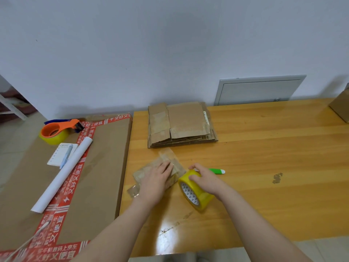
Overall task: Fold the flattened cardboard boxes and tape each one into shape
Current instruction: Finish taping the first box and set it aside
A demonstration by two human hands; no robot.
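- A pale wall is seen across the upper half of the frame, with one grey wall panel at the upper right. Below it, an orange-brown wooden worktop takes up the centre and right.
- At the left of the frame one large carton, sealed with red printed tape, is set against the worktop's edge. On it are seen one tape dispenser loaded with yellow tape, one notepad, one pen and one rolled white sheet.
- One stack of flattened boxes is placed at the centre of the frame, near the wall. How many lie in it cannot be counted.
- One small box, the piece in work, is found just below the stack. It is pressed down by the left hand, whose fingers are laid nearly straight on it. A loose tab of clear tape is seen at its lower left corner.
- One yellow tape roll is stood on edge just right of the small box. It is gripped from above by the right hand, with the fingers curled over its rim.
- One green and white tool is seen behind the right hand; what it is cannot be told.
- One further box is cut off by the right edge of the frame.
- The taping step is judged to be in hand. Next, the tape's free end would have to be found, drawn across a seam of the small box while the box is held down, and then cut.
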